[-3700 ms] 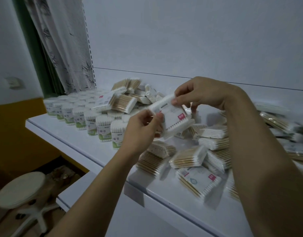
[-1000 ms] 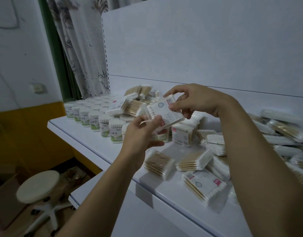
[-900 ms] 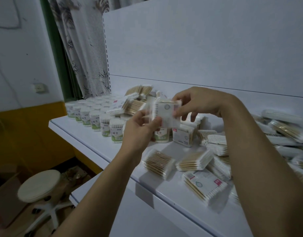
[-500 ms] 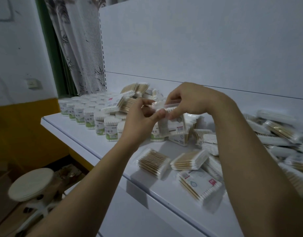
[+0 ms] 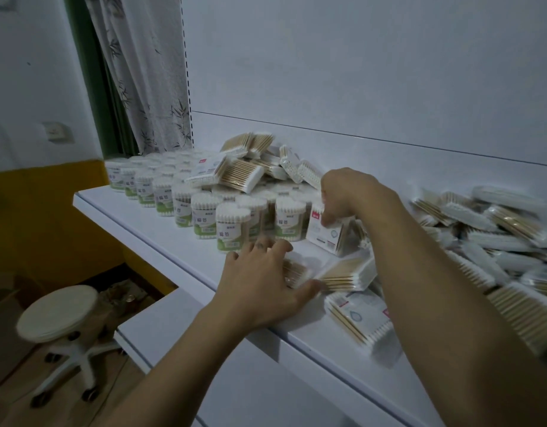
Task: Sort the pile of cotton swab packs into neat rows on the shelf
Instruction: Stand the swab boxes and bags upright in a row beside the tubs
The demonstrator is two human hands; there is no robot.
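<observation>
Below the shelf's left end a round stool point(image 5: 57, 314) stands on the floor, and a lower shelf point(image 5: 161, 325) juts out beneath the front edge. The white shelf point(image 5: 161, 232) keeps a bare strip along its front edge at the left. Behind that strip, rows of round swab tubs point(image 5: 232, 226) run from the left rear corner toward the middle, with loose packs point(image 5: 241, 175) heaped on top of them by the back wall.

The left hand point(image 5: 263, 278) lies palm down near the front edge. Its fingers are spread and almost straight over a flat pack point(image 5: 296, 269), its thumb is against a second flat pack point(image 5: 349, 272) just beside, and it grips nothing.

Right of the last tub, the right hand point(image 5: 349, 195) comes down from above, fingertips pinching the top edge of an upright pack point(image 5: 326, 232) that stands just beside the tubs. A labelled pack point(image 5: 358, 315) lies flat close to the front edge. Farther right a jumbled pile point(image 5: 481, 235) covers the shelf from back wall to front, leaving little bare surface.
</observation>
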